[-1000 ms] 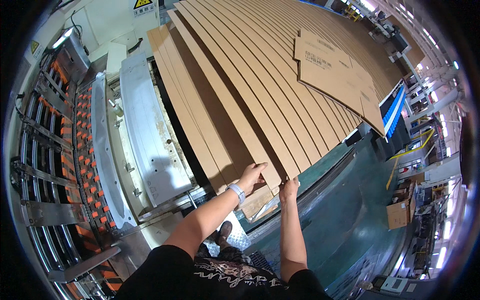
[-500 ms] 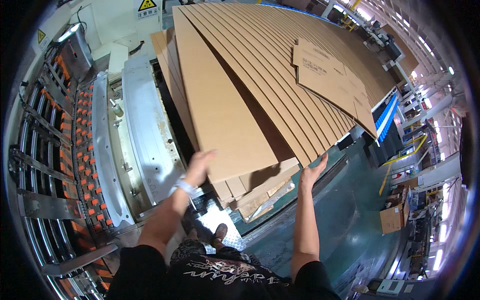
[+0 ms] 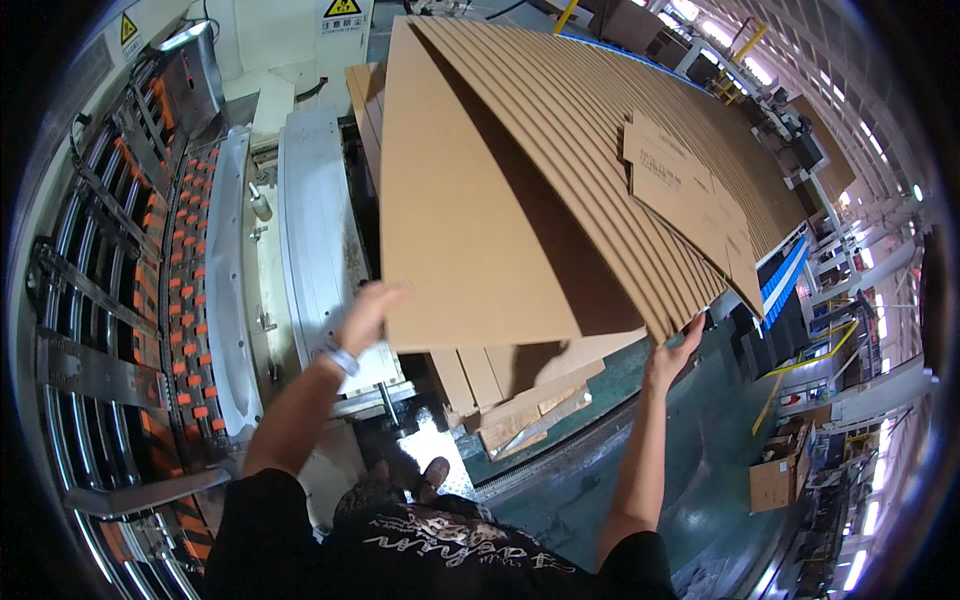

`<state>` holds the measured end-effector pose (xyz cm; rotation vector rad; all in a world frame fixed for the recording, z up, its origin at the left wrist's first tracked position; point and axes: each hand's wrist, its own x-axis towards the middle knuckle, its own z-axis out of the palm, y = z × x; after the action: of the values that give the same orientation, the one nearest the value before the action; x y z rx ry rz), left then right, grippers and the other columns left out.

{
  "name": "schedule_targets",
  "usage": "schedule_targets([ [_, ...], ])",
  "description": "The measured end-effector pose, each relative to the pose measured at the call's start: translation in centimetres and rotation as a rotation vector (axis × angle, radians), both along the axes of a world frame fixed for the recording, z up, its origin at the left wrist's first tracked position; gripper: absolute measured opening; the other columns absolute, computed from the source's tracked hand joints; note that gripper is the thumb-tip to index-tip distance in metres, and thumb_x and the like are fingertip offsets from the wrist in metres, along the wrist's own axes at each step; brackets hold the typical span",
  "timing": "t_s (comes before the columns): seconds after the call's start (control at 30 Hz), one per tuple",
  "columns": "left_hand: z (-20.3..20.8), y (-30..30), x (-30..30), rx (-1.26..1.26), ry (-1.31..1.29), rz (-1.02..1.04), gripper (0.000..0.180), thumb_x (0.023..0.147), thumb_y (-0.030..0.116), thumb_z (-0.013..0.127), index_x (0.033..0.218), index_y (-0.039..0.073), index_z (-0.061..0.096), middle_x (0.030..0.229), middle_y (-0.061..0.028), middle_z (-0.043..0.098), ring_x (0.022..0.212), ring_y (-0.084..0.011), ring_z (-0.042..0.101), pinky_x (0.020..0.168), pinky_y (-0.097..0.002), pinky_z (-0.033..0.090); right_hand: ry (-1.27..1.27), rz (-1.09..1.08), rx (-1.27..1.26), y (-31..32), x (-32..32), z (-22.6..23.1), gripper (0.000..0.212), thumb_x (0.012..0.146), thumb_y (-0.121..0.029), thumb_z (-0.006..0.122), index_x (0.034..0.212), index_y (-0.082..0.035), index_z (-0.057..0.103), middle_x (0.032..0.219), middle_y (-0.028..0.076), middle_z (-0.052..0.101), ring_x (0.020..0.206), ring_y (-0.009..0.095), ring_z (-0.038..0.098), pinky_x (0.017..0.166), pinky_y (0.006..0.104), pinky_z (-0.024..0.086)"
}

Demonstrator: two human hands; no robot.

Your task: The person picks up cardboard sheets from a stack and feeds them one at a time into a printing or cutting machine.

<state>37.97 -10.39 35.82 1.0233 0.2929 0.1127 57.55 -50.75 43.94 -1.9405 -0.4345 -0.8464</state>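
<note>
Ceiling lights (image 3: 917,192) shine over a glossy green floor (image 3: 710,450).

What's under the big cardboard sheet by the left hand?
Under the big sheet, more cardboard sticks out in front, above some wood. The rest is covered, so I can't tell.

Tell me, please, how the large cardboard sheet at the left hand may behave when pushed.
The cardboard sheet is probably fairly stiff, since its near edge looks almost straight. Broad but thin, it seems light for its size.
</note>
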Motion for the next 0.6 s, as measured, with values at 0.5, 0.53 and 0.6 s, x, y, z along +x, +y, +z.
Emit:
schedule_targets([
  [0.5, -13.5, -1.1, -28.9, -0.131, 0.614, 0.201, 0.039, 0.083, 0.027, 0.061, 0.111, 0.000, 0.057, 0.104, -0.0076, 0.061, 0.095, -0.0162, 0.057, 0.084, -0.0280, 0.043, 0.373, -0.526, -0.640, -7.3, -5.2, -21.1, 0.083, 0.070, -0.041, 0.072, 0.125, 0.010, 0.034, 0.119, 0.025, 0.046, 0.116, 0.037, 0.041, 0.097, 0.0428, 0.035],
  [0.53, -14.5, -0.8, -30.8, -0.078, 0.538, 0.205, 0.042, 0.084, 0.027, 0.060, 0.115, 0.000, 0.054, 0.107, -0.0077, 0.060, 0.095, -0.0168, 0.057, 0.086, -0.0282, 0.043, 0.723, -0.285, -0.530, -9.4, -5.6, -21.9, 0.075, 0.073, -0.045, 0.068, 0.118, 0.010, 0.041, 0.112, 0.022, 0.051, 0.107, 0.034, 0.047, 0.090, 0.0408, 0.040],
  [0.6, -12.7, -0.8, -34.4, -0.073, 0.644, 0.277, 0.041, 0.084, 0.027, 0.060, 0.115, 0.000, 0.054, 0.106, -0.0073, 0.060, 0.095, -0.0167, 0.057, 0.086, -0.0289, 0.043, 1.338, 0.062, -0.175, -7.4, -8.0, -20.5, 0.070, 0.076, -0.048, 0.064, 0.113, 0.009, 0.047, 0.106, 0.017, 0.056, 0.096, 0.026, 0.054, 0.082, 0.0361, 0.045],
])
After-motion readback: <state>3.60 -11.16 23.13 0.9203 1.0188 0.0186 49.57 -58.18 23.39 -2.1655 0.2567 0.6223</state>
